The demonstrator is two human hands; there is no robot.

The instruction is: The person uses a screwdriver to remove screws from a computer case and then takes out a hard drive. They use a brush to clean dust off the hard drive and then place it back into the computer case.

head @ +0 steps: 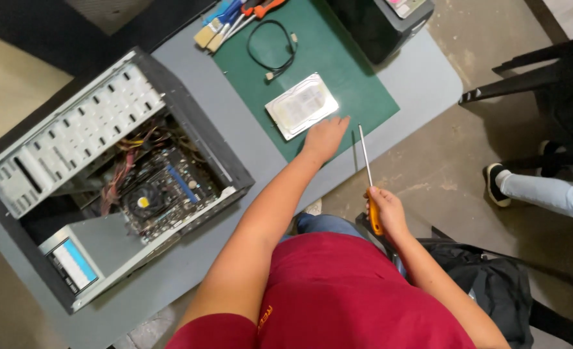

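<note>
My left hand [326, 137] rests flat, fingers spread, just beside the hard drive [301, 105] up-left of it, while my right hand [386, 212], farther off, grips 1 screwdriver [368, 173].

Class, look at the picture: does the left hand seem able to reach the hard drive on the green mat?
Probably yes: the left hand lies open on the green mat right beside the hard drive, with nothing between them.

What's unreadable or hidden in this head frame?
- Hard drive label: glare, too small.
- Left hand contact with the drive: unclear from above.
- Screwdriver handle: mostly wrapped by right hand.
- Brushes and black box: cut by top edge.
- Open computer case interior: tangled, too small.
</note>
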